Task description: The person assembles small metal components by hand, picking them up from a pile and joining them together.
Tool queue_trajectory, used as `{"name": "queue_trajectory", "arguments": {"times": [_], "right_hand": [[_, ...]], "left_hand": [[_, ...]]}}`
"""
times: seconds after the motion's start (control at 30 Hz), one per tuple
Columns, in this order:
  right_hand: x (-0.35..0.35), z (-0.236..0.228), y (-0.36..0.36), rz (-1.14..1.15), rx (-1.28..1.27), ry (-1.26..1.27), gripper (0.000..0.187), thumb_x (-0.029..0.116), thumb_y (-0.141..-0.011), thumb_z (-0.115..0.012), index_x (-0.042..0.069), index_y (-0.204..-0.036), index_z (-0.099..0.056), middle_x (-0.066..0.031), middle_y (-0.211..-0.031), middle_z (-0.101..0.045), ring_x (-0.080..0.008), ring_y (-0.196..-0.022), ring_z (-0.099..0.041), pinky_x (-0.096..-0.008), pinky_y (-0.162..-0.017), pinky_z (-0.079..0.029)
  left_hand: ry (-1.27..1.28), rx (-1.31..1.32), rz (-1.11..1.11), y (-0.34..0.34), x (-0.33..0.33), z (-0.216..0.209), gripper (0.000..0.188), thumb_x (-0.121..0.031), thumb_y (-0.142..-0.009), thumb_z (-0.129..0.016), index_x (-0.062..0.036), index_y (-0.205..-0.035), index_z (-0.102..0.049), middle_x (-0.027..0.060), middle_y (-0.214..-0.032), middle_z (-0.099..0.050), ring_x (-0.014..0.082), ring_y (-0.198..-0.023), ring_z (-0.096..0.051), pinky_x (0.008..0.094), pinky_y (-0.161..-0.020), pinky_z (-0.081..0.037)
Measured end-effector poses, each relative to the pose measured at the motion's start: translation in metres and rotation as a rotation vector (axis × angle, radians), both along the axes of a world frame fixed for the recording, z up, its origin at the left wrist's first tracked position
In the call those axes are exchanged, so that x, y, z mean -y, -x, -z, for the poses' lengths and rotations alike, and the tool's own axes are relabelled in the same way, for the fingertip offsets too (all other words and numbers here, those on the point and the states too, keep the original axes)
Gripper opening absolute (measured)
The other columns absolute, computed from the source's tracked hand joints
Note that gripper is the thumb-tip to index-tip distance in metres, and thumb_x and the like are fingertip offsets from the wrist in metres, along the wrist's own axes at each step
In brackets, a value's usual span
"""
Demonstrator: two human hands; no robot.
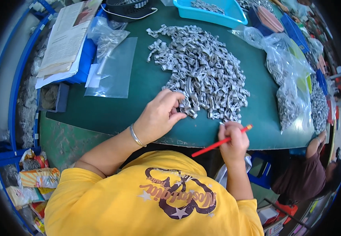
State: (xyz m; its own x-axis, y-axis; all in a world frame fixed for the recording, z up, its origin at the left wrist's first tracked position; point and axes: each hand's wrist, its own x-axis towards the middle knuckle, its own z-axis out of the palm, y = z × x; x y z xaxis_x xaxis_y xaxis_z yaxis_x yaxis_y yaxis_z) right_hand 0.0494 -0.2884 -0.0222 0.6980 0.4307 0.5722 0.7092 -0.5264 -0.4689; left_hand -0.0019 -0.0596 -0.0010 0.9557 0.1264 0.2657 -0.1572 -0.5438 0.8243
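Observation:
A large heap of small silver-grey metal fittings (pixel 206 67) with looped ends lies on the green tabletop. At its near left edge is my left hand (pixel 160 112), a metal bangle on its wrist. Its thumb and forefinger are curved and apart, with fittings beside and between their tips; its other fingers are partly hidden. My right hand (pixel 233 143) is closed just in front of the heap's near edge, a slim red pen-like stick (pixel 211 147) lying slantwise through its fingers. A small pale bit shows at its fingertips, too small to name.
A light blue tray (pixel 213 16) with more fittings stands at the back. Clear bags of fittings (pixel 288 90) lie along the right. Papers on a blue bin (pixel 66 47) and a flat plastic bag (pixel 117 74) are at left. Another person (pixel 304 173) sits at lower right.

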Motion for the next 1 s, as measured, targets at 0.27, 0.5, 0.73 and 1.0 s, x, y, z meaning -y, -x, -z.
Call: {"name": "queue_trajectory", "arguments": {"times": [0.27, 0.5, 0.73, 1.0], "right_hand": [[0.079, 0.0, -0.042, 0.512, -0.1, 0.248, 0.019, -0.001, -0.074, -0.063, 0.0, -0.069, -0.045, -0.0121, -0.074, -0.058, -0.0263, -0.065, -0.055, -0.0323, -0.061, -0.045], [0.055, -0.015, -0.032, 0.412, -0.1, -0.244, 0.021, 0.0, -0.077, -0.063, 0.001, -0.069, -0.044, -0.0144, -0.085, -0.061, -0.0209, -0.077, -0.057, -0.0301, -0.072, -0.045], [0.017, -0.037, -0.021, 0.206, -0.12, -0.265, 0.023, -0.003, -0.075, -0.063, 0.002, -0.067, -0.042, -0.0133, -0.082, -0.061, -0.0199, -0.075, -0.059, -0.0291, -0.072, -0.045], [-0.054, -0.041, -0.014, -0.208, -0.825, -0.634, 0.016, -0.006, -0.08, -0.056, 0.002, -0.08, -0.042, -0.014, -0.091, -0.059, -0.0159, -0.076, -0.061, -0.0256, -0.067, -0.05]], "left_hand": [[-0.126, 0.105, -0.156, -0.01, -0.048, -0.004, 0.01, 0.0, -0.075, -0.062, -0.0012, -0.084, -0.058, 0.0072, -0.078, -0.053, 0.0148, -0.062, -0.054, 0.0241, -0.056, -0.044], [-0.453, 0.156, -0.277, -0.065, -0.11, -0.005, 0.01, 0.001, -0.075, -0.056, -0.0022, -0.085, -0.057, 0.013, -0.085, -0.055, 0.0289, -0.075, -0.056, 0.0335, -0.065, -0.046], [-0.62, -0.117, -0.23, -0.068, -0.103, 0.005, 0.009, -0.01, -0.074, -0.059, -0.0028, -0.079, -0.06, 0.0138, -0.075, -0.056, 0.0307, -0.072, -0.057, 0.0387, -0.066, -0.046], [-0.226, 0.242, -0.022, -0.022, -0.028, -0.036, 0.015, 0.002, -0.072, -0.061, -0.0014, -0.086, -0.059, 0.0107, -0.081, -0.056, 0.0244, -0.073, -0.057, 0.0292, -0.064, -0.047]]}}
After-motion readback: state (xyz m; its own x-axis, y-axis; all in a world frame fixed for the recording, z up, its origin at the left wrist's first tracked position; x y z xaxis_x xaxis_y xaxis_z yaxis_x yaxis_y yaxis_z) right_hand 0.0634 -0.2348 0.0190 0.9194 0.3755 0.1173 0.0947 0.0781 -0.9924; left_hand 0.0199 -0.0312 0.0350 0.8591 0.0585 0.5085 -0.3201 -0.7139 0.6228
